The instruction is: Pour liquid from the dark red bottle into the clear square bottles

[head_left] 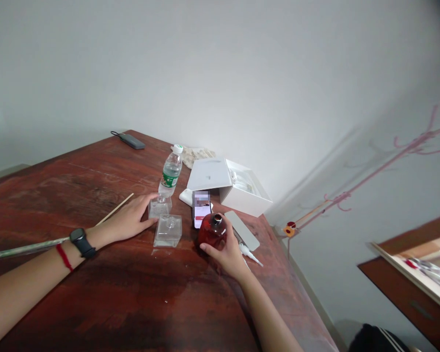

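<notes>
My left hand point(137, 217) is closed around the left side of a small clear square bottle point(160, 209), thumb in front and fingers behind. A second clear square bottle point(167, 231) stands just in front of it, apart from my hands. My right hand point(230, 252) is wrapped around a dark red, see-through round bottle point(212, 232), whose neck is uncapped. The bottle is near upright, at the table's surface. Beside my right hand lies a white pump head point(251, 254). Behind the red bottle, a phone point(201, 210) leans with its screen lit.
A water bottle point(171, 171) with a green label stands behind the clear bottles. An open white box point(245, 195) is at the back right, near a flat grey piece point(242, 230). A thin stick point(115, 208) and a grey power bank point(132, 141) lie leftward on the wooden table point(124, 293).
</notes>
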`<state>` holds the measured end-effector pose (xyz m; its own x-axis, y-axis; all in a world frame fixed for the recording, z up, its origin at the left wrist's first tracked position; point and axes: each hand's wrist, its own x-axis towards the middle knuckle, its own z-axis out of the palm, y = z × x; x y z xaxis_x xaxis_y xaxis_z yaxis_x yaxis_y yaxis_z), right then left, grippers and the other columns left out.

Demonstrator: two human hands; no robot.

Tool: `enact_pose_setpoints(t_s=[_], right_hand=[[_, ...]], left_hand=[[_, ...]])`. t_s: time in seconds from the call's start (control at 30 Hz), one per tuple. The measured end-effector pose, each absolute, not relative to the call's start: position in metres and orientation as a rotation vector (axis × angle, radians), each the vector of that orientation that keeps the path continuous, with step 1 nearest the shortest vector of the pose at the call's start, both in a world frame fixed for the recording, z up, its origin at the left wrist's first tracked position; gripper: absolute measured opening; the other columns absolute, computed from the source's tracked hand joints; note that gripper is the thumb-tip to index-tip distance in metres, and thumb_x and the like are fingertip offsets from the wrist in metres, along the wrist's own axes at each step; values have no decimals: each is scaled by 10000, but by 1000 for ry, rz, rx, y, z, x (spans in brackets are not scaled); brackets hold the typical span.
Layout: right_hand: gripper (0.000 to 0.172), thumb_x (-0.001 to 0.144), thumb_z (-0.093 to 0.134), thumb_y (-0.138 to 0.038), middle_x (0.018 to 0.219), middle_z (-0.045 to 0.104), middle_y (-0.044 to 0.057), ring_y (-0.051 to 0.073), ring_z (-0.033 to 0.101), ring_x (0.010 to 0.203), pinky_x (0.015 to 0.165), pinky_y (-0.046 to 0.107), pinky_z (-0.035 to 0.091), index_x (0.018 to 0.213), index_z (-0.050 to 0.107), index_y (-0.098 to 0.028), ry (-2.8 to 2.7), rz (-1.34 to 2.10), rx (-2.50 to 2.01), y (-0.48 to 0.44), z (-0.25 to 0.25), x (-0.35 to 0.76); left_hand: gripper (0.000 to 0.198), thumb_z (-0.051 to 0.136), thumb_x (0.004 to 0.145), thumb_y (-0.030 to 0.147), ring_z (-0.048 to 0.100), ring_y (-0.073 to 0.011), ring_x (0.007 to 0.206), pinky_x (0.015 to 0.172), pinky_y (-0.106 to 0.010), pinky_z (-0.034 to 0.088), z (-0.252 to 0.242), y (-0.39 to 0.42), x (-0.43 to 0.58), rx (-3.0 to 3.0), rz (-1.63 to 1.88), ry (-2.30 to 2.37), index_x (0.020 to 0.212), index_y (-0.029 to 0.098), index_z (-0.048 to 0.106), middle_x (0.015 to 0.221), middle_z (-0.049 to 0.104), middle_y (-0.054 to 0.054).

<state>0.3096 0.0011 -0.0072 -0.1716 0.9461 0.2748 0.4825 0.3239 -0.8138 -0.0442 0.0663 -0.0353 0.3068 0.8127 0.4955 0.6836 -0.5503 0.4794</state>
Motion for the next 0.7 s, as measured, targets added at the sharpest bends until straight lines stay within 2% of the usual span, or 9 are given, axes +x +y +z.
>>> enact_pose_setpoints(t_s=[0.13,0.37,0.53,0.7], right_hand=[[962,794,925,-450,1583,645,170,371,630,1472,1283,584,446,1584,412,-255,-1792,695,-1269,1,-9,310],[978,803,931,-441,1610,615,173,360,613,1484,1314,587,399,1601,400,-249,-1779,716,-1250,2,-14,312],[973,801,930,-449,1570,653,161,348,648,1454,1274,545,470,1601,414,-247,-1778,744,-1232,2,-12,311],[969,784,932,-446,1562,660,178,362,644,1456,1278,558,458,1580,425,-227,-1803,674,-1264,1,-9,311]], left_hand=[[650,654,968,541,663,-420,1382,1192,-567,512,-33,65,-46,2399,1031,1367,1508,196,543,1514,680,-188],[666,626,977,506,637,-411,1410,1211,-558,491,-31,65,-47,2408,974,1369,1541,177,498,1545,646,-204],[697,642,959,527,634,-426,1417,1216,-564,487,-35,68,-48,2400,965,1370,1536,161,502,1545,642,-224],[734,660,950,526,637,-420,1419,1215,-558,490,-39,70,-49,2402,954,1363,1570,181,470,1574,622,-215]])
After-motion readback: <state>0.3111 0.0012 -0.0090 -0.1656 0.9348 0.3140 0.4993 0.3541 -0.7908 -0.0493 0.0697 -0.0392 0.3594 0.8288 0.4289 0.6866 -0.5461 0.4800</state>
